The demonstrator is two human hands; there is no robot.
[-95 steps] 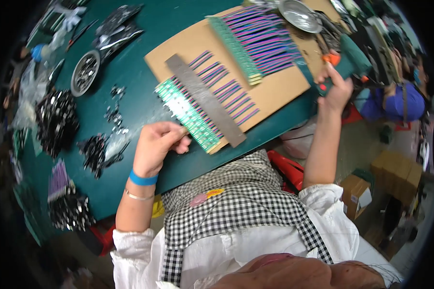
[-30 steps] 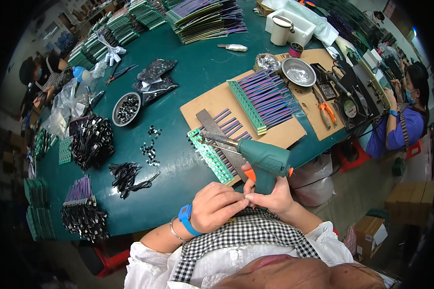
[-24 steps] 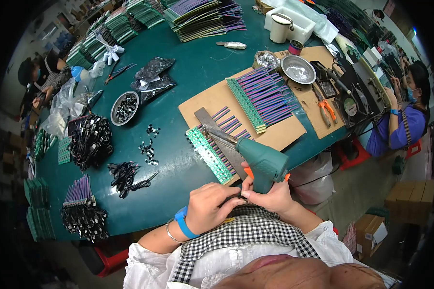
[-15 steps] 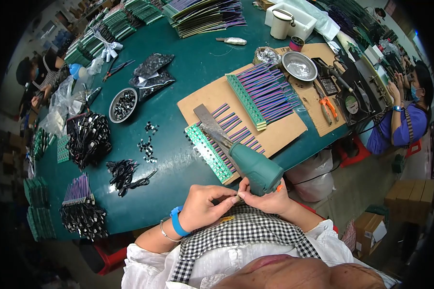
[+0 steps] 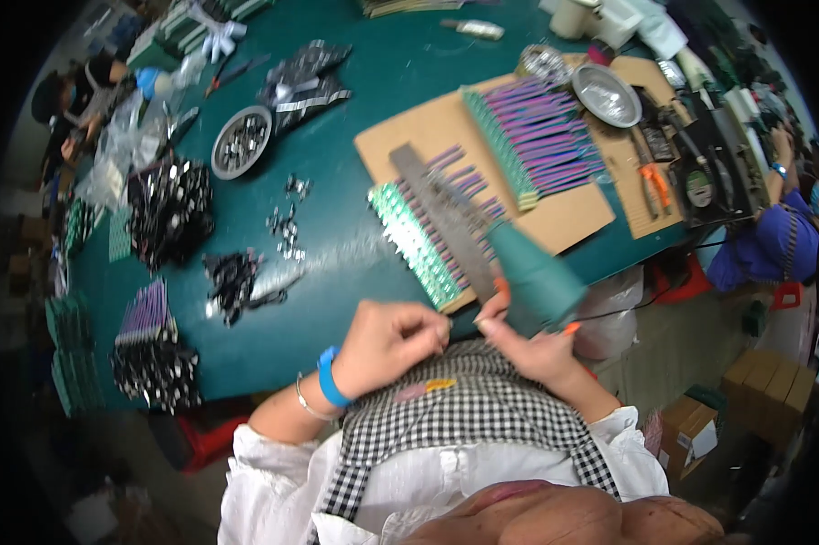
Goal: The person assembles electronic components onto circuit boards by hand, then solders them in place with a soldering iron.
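Note:
My left hand [image 5: 387, 341] is closed at the table's near edge, thumb and fingertips pressed together. Whatever may be between them is too small to make out. My right hand [image 5: 537, 350] is wrapped under a green gun-shaped tool [image 5: 537, 277] with orange parts, its thumb pointing toward the left hand. The tool's front end is blurred over a flat grey metal bar [image 5: 441, 213]. That bar lies across the striped wires [image 5: 464, 173] of a green-and-white circuit board panel [image 5: 414, 245] on cardboard. Beyond it sits a second green panel [image 5: 500, 150] with rows of purple and blue wires.
Left lie loose small black-and-silver parts [image 5: 287, 227], a metal bowl [image 5: 243, 143] of them, and black cable bundles [image 5: 166, 213]. Right are an empty-looking metal dish [image 5: 606, 95], orange-handled pliers [image 5: 653, 189] and a soldering area. A co-worker in purple [image 5: 764, 241] sits beyond.
My hands have come apart from their shared pinch. The right hand and green tool have shifted slightly right. The whole view has moved, so the table's things appear higher.

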